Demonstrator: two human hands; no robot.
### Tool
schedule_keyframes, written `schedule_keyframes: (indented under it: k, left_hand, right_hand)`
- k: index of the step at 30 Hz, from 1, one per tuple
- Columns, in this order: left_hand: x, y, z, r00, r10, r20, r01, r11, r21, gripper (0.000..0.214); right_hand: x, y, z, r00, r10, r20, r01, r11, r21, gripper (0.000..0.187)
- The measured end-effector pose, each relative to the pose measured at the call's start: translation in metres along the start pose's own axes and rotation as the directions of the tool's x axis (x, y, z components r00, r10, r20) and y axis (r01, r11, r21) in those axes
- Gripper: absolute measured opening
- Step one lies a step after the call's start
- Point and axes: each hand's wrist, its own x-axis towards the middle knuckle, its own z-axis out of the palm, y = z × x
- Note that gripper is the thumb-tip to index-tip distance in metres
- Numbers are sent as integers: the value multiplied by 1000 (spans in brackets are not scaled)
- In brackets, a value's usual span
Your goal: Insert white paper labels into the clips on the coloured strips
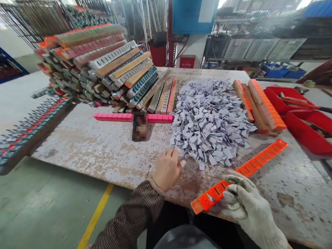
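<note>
My right hand [248, 206], in a white knit glove, grips the near end of a long orange slotted strip [254, 166] that lies slanted across the worn table [101, 150]. One small grey piece sits in a slot near that end. My bare left hand [167, 169] is curled at the near edge of a big heap of small grey-white pieces [210, 118], fingertips touching the pieces; what it pinches, if anything, is hidden.
A tall stack of filled strips [102, 65] rises at the back left, a pink strip [132, 117] in front of it. Orange and wooden strips [260, 102] lie right of the heap, beside red bins [310, 131]. More filled strips [26, 131] sit at the left.
</note>
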Motion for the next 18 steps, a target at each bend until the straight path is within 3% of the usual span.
schedule_keyframes:
  k: [5, 8, 12, 14, 15, 18]
  left_hand:
    - [35, -6, 3, 994, -70, 78, 65, 995, 70, 15]
    - [32, -3, 9, 995, -67, 69, 65, 997, 31, 12]
    - [8, 15, 12, 1000, -16, 16, 17, 998, -53, 6]
    - [-10, 31, 13, 996, 58, -74, -67, 991, -116, 6]
    - [-19, 40, 15, 977, 123, -173, -151, 976, -159, 6]
    - [-43, 63, 22, 855, 275, -440, -388, 901, -191, 7]
  right_hand:
    - [-6, 3, -7, 999, 12, -50, -14, 999, -31, 3]
    - [-6, 8, -10, 997, 7, -77, -10, 999, -36, 4]
    - [6, 11, -6, 995, -7, -95, 0, 997, -78, 6]
    - [16, 7, -1, 996, -30, -80, 20, 992, -128, 10]
    - [22, 3, 2, 996, -47, -78, 35, 988, -148, 14]
    - [37, -11, 9, 996, -46, -71, 41, 997, -59, 24]
